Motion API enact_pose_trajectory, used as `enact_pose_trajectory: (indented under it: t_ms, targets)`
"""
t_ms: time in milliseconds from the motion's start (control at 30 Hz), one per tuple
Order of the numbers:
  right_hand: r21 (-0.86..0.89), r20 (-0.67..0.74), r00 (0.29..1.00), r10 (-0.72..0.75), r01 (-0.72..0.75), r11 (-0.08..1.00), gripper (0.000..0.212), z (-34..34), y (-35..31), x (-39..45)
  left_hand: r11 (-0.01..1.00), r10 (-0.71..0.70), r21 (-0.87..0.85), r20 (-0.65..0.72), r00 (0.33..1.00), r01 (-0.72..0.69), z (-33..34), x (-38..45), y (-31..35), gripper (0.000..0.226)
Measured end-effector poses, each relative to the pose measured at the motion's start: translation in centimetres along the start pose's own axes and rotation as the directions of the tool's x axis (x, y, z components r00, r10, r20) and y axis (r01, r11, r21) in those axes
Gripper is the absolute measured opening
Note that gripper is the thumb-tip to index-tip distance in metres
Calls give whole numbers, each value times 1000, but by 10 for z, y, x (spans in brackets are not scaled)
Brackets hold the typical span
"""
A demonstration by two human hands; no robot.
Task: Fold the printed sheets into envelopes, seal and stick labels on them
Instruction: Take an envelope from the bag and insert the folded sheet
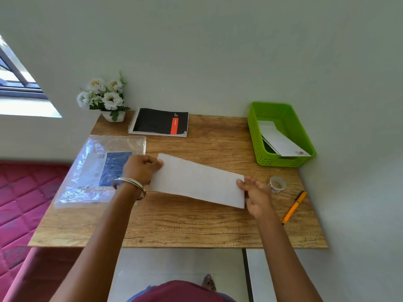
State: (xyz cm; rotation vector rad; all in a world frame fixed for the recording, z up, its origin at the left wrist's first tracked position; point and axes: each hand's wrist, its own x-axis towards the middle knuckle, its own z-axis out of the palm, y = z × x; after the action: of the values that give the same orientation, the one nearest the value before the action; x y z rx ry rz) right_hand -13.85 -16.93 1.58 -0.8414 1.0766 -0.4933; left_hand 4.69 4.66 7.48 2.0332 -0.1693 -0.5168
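Observation:
A folded white sheet lies slanted over the middle of the wooden table. My left hand, with a metal bangle at the wrist, pinches its left end. At the sheet's right end my right hand grips the edge, fingers partly spread. A small roll of patterned sticker tape sits just right of my right hand. A clear plastic packet of paper with a blue insert lies at the table's left. White envelopes rest inside a green basket at the back right.
A black spiral notebook with an orange stripe lies at the back centre, beside a pot of white flowers. An orange pen lies near the right edge. Walls close the back and right; a pink mattress is left.

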Motion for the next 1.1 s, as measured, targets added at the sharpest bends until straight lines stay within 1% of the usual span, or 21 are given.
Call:
enact_pose_trajectory:
  t_ms: [33,100,133,200,267,300,333,367,433,500,533,600,667,800,900,933,967,1000,1033,1067,1100]
  targets:
    - [-42,0,999,-40,40,998,49,-2,-2,2,1000,-18,15,-40,999,19,5,4,-10,9]
    - [-152,-20,990,-141,136,979,52,-4,-4,7,999,-42,23,-111,993,44,18,8,-26,27]
    - [-216,-35,980,-194,182,959,53,-4,-5,8,999,-24,42,-129,991,29,24,8,-32,36]
    - [-346,-39,956,-292,261,901,50,-3,-3,12,991,66,120,-113,991,-52,36,12,-41,48]
    - [-471,17,931,-366,330,818,48,-3,-2,16,968,150,210,-58,987,-135,45,17,-45,56]
    - [-539,69,918,-390,364,760,48,-3,-1,18,950,184,263,-31,982,-170,48,20,-46,58]
    - [-617,131,902,-411,399,678,49,-3,1,20,921,217,334,-13,976,-200,52,22,-47,57]
    - [-701,201,882,-426,433,567,49,-2,3,22,879,251,418,-1,968,-227,54,23,-48,56]
    - [-819,341,836,-430,488,302,49,0,10,24,767,322,580,23,946,-275,59,20,-49,50]
    - [-851,438,794,-422,517,90,49,2,20,23,651,406,676,76,911,-346,64,14,-51,42]
    - [-846,479,777,-409,533,21,49,3,27,22,614,424,686,130,896,-390,68,11,-53,41]
    - [-833,531,769,-356,550,-57,53,2,40,22,580,390,678,255,885,-451,76,9,-62,47]
    - [-826,556,765,-326,552,-114,56,-1,50,23,562,357,685,305,883,-464,83,5,-74,52]
    - [-821,570,765,-301,550,-156,63,-4,54,25,627,330,653,272,904,-425,89,2,-82,53]
    - [-810,586,767,-263,566,-155,58,-5,52,26,636,263,668,282,923,-386,93,4,-74,53]
    - [-802,595,767,-241,585,-120,57,-5,49,26,643,236,671,286,929,-370,95,4,-71,53]
    - [-794,601,768,-222,606,-51,57,-6,43,25,651,208,672,289,935,-352,97,3,-68,54]
    - [-783,597,771,-221,620,47,56,-7,35,23,659,178,674,293,939,-335,99,2,-64,54]
    - [-761,588,768,-253,631,150,51,-11,27,20,664,150,677,296,943,-318,100,2,-61,56]
    - [-733,567,755,-330,645,217,44,-17,18,17,667,128,681,294,947,-301,101,1,-57,57]
    - [-725,520,723,-456,655,211,37,-24,11,15,665,116,690,283,952,-286,102,1,-54,58]
